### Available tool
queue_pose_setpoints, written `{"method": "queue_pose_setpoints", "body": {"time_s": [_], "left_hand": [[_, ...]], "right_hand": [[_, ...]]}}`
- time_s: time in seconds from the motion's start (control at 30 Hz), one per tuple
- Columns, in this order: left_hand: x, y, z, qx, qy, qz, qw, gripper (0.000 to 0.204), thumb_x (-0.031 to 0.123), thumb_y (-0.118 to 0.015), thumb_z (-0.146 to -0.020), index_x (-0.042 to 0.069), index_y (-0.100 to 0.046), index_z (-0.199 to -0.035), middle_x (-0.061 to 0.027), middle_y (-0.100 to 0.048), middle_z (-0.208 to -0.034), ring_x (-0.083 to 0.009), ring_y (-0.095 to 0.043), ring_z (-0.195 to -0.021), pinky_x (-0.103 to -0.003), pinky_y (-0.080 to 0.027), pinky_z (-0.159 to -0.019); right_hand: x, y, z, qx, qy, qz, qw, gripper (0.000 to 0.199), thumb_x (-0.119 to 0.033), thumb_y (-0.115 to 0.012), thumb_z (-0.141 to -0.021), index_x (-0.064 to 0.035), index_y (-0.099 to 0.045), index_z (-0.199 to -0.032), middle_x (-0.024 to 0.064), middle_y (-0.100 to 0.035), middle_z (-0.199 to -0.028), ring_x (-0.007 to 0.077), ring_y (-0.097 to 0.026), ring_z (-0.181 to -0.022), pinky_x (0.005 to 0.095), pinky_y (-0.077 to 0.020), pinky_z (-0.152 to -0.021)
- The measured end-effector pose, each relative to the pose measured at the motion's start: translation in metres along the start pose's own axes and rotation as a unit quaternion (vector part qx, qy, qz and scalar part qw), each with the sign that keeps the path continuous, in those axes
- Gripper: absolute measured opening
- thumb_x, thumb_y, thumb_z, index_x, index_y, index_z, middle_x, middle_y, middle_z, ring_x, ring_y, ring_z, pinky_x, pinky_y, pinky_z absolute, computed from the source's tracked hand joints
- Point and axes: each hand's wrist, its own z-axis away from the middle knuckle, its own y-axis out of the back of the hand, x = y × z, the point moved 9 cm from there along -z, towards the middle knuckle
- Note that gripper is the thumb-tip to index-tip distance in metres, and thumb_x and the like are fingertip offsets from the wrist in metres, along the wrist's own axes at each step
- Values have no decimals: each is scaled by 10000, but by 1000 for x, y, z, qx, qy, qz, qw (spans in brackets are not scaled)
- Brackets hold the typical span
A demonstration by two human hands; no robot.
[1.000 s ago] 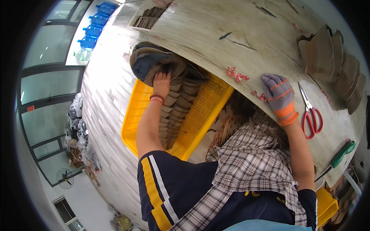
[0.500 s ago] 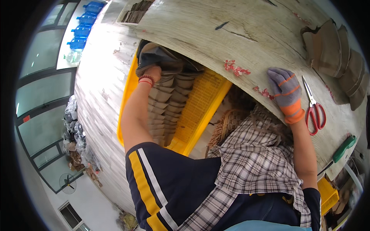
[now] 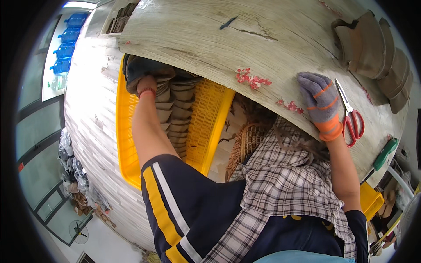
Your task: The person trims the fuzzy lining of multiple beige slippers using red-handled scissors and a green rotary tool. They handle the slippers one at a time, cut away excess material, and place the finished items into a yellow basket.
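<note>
My bare left hand [image 3: 147,84], with a red bracelet at the wrist, reaches into a yellow plastic crate [image 3: 125,162] beside the table. It is closed on the edge of a dark, curved fabric-like piece [image 3: 151,68], which hides most of the fingers. Rows of nested brown curved pieces [image 3: 177,127] fill the crate below it. My right hand [image 3: 321,98], in a grey and orange glove, rests flat on the tabletop with its fingers close together, holding nothing. Scissors [image 3: 351,116] with red handles lie just right of the glove.
Stacked brown curved pieces [image 3: 372,52] lie on the wood-patterned table [image 3: 188,39] at the far right. A green-handled tool [image 3: 386,153] lies at its right edge. A woven, fringed seat [image 3: 250,140] shows between crate and table. Blue water bottles [image 3: 66,50] stand far left.
The view has shifted, so crate and table appear farther left. My left hand remains in the crate at the dark piece, and my right hand stays on the table.
</note>
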Motion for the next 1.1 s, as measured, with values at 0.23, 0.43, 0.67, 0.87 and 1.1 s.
{"method": "queue_pose_setpoints", "body": {"time_s": [0.23,0.43,0.67,0.87,1.1], "left_hand": [[0,55,87,40,-143,47,988,476,7,-535,-716,69,-524,-1187,-146,-520,-1203,-334,-538,-1068,-408,-460,-895],[20,103,101,114,-216,61,968,460,245,-674,-758,123,-557,-1185,-128,-541,-1162,-318,-521,-1061,-409,-427,-905],[76,151,129,190,-288,-8,938,493,349,-670,-752,171,-560,-1198,-127,-511,-1197,-301,-444,-1154,-472,-332,-974],[66,154,108,220,-154,-75,960,569,522,-560,-810,303,-454,-1325,-176,-396,-1373,-340,-325,-1306,-540,-305,-1009],[-1,17,41,-83,-93,103,987,705,504,-566,-829,341,-251,-1438,-208,-461,-1337,-346,-459,-1222,-387,-365,-1016]], "right_hand": [[5,-1,1,22,2,-6,1000,219,-24,-655,-747,-67,-648,-962,89,-647,-991,294,-591,-922,378,-473,-800],[3,0,-1,21,0,-17,1000,223,-15,-649,-753,-60,-653,-971,91,-647,-989,293,-593,-921,370,-472,-799],[3,3,-1,22,-17,-24,999,212,-14,-650,-758,-62,-657,-964,89,-651,-988,287,-596,-918,367,-471,-801],[1,1,3,7,-15,-10,1000,212,-12,-652,-756,-64,-657,-961,89,-652,-990,282,-598,-922,364,-473,-805],[0,6,-4,16,-19,-12,1000,212,-9,-653,-751,-66,-655,-956,88,-652,-988,280,-599,-921,361,-475,-806]]}}
